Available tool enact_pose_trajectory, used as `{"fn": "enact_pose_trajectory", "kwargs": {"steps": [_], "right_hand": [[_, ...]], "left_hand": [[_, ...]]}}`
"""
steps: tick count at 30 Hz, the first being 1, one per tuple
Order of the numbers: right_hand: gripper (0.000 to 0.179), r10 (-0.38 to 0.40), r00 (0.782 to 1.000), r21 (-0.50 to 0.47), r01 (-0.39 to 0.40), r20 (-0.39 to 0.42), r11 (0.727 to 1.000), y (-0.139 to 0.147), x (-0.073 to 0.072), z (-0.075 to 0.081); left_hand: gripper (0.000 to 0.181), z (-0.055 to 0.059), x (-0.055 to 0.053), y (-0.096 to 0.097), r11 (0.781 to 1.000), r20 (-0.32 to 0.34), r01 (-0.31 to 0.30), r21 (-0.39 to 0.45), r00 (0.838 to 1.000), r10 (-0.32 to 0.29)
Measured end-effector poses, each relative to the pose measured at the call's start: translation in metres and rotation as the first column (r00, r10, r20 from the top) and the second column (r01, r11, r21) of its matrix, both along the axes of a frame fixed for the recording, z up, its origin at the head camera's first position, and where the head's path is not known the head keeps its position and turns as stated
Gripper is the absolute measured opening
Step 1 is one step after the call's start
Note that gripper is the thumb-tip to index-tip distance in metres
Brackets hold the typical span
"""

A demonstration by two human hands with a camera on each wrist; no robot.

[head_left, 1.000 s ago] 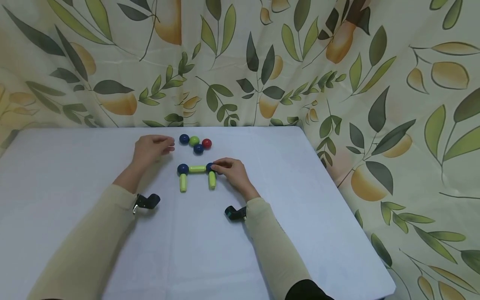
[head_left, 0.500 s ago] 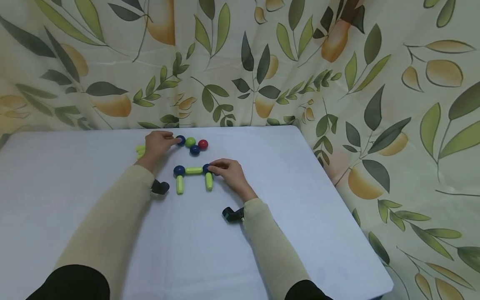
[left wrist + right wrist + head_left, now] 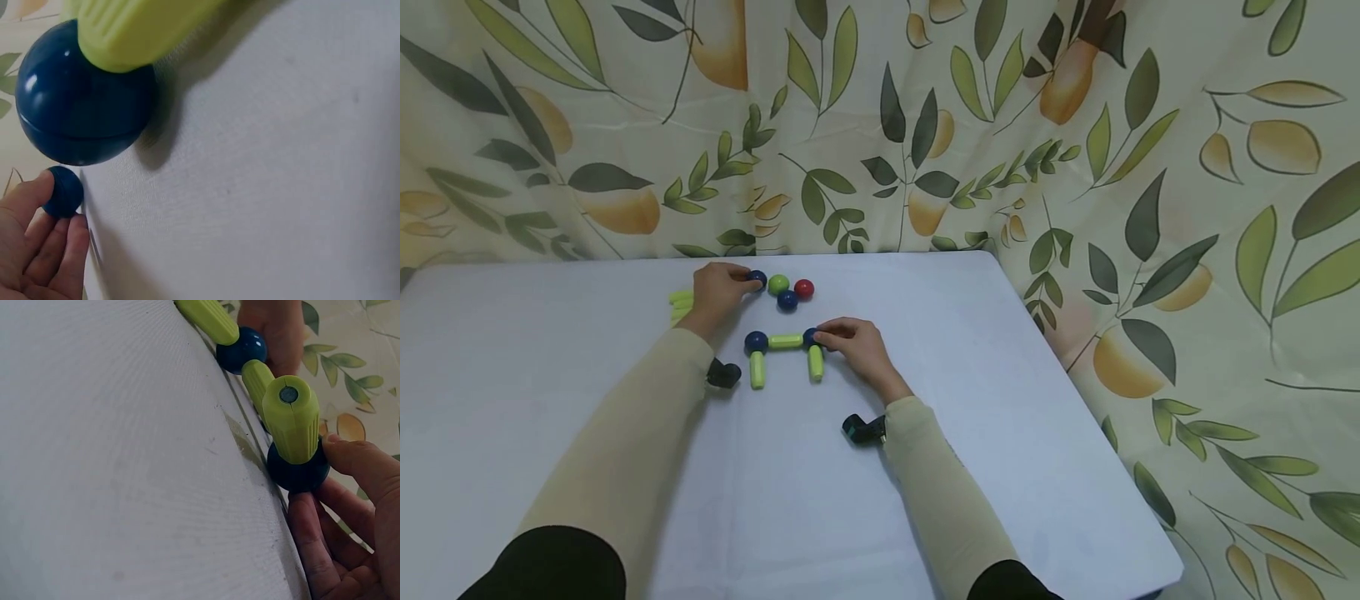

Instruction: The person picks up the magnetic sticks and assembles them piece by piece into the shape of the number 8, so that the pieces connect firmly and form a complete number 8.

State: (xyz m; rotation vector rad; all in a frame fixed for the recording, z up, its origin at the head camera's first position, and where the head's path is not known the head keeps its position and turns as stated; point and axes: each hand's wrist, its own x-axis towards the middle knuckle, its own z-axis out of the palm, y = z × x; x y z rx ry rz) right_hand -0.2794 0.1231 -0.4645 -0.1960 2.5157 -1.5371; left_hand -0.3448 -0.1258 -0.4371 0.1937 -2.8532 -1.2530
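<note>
In the head view my left hand [image 3: 718, 293] pinches a blue ball [image 3: 65, 192] between thumb and fingers at the back of the table. My right hand [image 3: 859, 346] grips another blue ball [image 3: 299, 474], the right corner of a small joined frame. A light green rod [image 3: 786, 342] links that ball to a left corner blue ball [image 3: 756, 341]. From the two corners a left rod [image 3: 757, 372] and a right rod [image 3: 816, 365] point toward me. The right wrist view shows a round grey disc in one rod's end.
Beside the left hand sit a green ball [image 3: 778, 284], a blue ball [image 3: 787, 301] and a red ball [image 3: 804, 289]. Loose green rods [image 3: 681, 300] lie partly hidden behind the left hand. A patterned curtain [image 3: 850, 125] hangs beyond the back edge of the white table [image 3: 1000, 417].
My left hand has moved right to the far left blue ball and pinched it, uncovering some green rods. The right hand keeps its hold on the corner ball. The head view has shifted slightly.
</note>
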Motion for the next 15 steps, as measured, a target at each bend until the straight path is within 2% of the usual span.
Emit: {"fn": "enact_pose_trajectory", "kwargs": {"steps": [5,9,12,15], "right_hand": [[0.029,0.003,1.0,0.001,-0.003,-0.009,1.0,0.0,0.0,-0.001],[0.028,0.001,1.0,-0.002,-0.001,-0.021,1.0,0.001,0.0,-0.001],[0.028,0.006,1.0,-0.017,-0.007,-0.026,1.0,0.001,0.001,0.0],[0.027,0.02,1.0,-0.027,-0.021,-0.024,0.999,0.001,0.001,0.001]], "left_hand": [[0.043,0.0,0.003,-0.003,1.0,0.005,-0.014,0.024,1.0,0.014],[0.045,0.002,0.008,-0.004,0.995,0.018,-0.051,0.086,0.999,0.049],[0.049,0.008,0.019,-0.006,0.984,0.039,-0.081,0.161,0.996,0.076],[0.054,0.014,0.038,-0.012,0.96,0.072,-0.097,0.263,0.994,0.081]]}}
